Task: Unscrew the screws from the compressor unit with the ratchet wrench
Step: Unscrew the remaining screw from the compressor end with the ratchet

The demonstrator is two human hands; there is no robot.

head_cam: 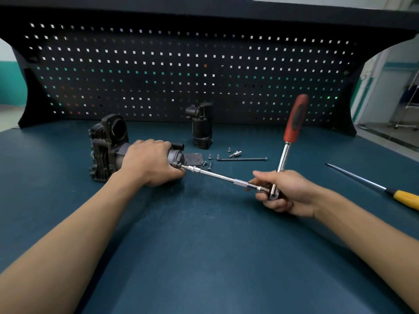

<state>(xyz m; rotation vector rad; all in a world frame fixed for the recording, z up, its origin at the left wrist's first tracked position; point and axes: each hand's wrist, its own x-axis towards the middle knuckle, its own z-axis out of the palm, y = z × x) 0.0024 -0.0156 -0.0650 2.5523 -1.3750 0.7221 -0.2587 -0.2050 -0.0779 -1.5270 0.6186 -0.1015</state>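
At compressor (106,150): wrench (282,159) (seemingly seated).

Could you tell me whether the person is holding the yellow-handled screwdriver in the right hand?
No, the yellow-handled screwdriver lies on the table, apart from the right hand, which grips the ratchet wrench.

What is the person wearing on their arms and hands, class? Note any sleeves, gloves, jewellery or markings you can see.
Nothing worn shows. The left hand and right hand are bare, with no gloves or rings visible. The left forearm and right forearm are bare too, with no sleeve, watch or wristband as far as the picture's edges. No tattoos or other markings show.
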